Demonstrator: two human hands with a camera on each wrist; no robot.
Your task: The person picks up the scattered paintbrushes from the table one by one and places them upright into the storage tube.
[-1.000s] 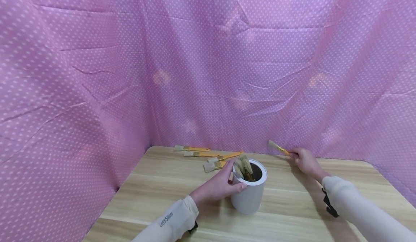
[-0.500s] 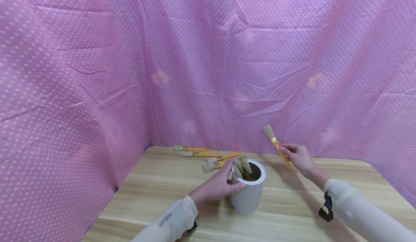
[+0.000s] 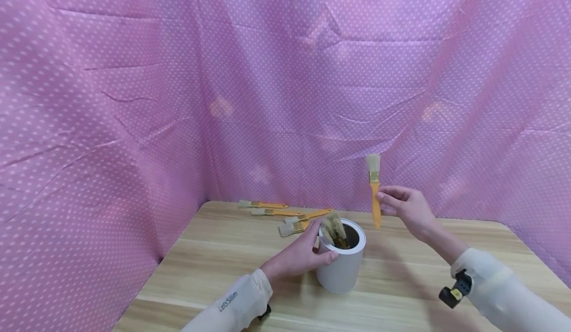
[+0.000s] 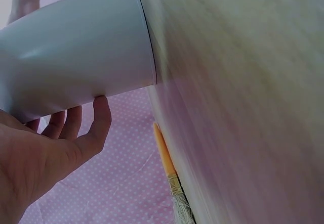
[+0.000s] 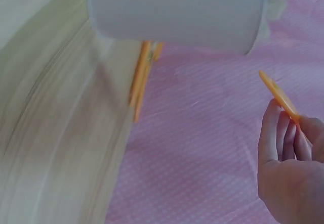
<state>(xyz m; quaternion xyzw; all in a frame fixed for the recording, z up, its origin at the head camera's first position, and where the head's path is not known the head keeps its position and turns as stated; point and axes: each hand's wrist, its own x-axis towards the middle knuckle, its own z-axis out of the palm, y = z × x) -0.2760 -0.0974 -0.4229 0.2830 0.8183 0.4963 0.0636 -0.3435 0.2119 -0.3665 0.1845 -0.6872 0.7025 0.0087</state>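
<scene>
A white can (image 3: 340, 272) stands upright on the table, and my left hand (image 3: 298, 257) grips it near the rim, thumb on the near side. Inside it, several paintbrushes (image 3: 333, 229) lean with their bristles up past the rim. To the right of the can, my right hand (image 3: 412, 212) pinches a paintbrush (image 3: 375, 193) by its orange handle, bristles upward, raised off the table. In the right wrist view the lower end of that handle (image 5: 276, 91) sticks out from between thumb and fingers.
Several orange-handled paintbrushes (image 3: 269, 212) lie on the wooden table (image 3: 223, 272) at its back left, behind the left hand. A pink dotted cloth (image 3: 285, 99) hangs around the table's back and left edges.
My right hand has lifted the paintbrush off the back of the table, drawn it toward the can's side and turned it upright, bristles up. The left hand has stayed on the can.
</scene>
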